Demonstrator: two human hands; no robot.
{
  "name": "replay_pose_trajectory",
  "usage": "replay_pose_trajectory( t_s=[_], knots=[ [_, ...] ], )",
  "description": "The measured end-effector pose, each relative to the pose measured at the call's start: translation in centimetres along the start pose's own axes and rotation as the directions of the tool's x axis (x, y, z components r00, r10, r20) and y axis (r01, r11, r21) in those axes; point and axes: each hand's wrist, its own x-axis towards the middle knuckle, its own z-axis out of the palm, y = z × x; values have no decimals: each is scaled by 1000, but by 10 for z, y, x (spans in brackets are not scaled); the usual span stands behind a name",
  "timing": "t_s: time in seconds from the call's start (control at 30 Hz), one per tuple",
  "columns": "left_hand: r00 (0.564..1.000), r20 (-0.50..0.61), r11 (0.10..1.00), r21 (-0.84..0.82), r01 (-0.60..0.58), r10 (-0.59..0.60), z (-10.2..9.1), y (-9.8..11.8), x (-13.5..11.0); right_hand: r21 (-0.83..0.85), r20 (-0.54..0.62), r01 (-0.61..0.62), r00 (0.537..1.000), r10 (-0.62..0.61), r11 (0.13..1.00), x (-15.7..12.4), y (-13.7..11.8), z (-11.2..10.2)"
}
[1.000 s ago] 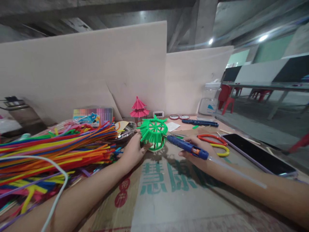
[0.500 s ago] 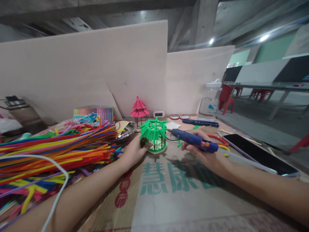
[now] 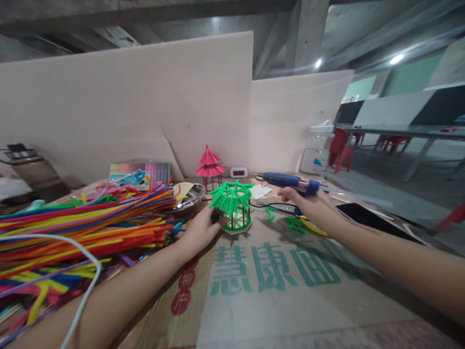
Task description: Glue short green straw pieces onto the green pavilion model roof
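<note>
A small pavilion model stands upright on the cardboard, with a green pipe-cleaner roof, brown posts and a green-edged base. My left hand grips the left side of its base, thumb at the front. In my right hand is a blue hot glue gun, its nozzle pointing left, raised behind and to the right of the model and apart from it. Short green pipe-cleaner pieces lie below the glue gun, beside a yellow piece.
Colourful pipe cleaners heap up on the left, crossed by a white cable. A pink pavilion model, a small digital clock and a clear bottle stand at the back. A phone lies right of my right hand.
My right hand has lifted the glue gun up and away from the green roof, to the right. My left hand stays on the pavilion model, which has barely shifted.
</note>
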Motion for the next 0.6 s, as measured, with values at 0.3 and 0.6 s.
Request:
replay_pose_trajectory(
  t_s=[0.3, 0.6],
  knots=[
    [999, 19, 997, -67, -32, 33, 0, -1, 1, -364, 206, -131, 954, 217, 922, 93, 45, 21],
    [999, 22, 999, -14, -46, 46, 1, -4, 1, -547, 254, -61, 938, 235, 835, 101, 73, 27]
  ],
)
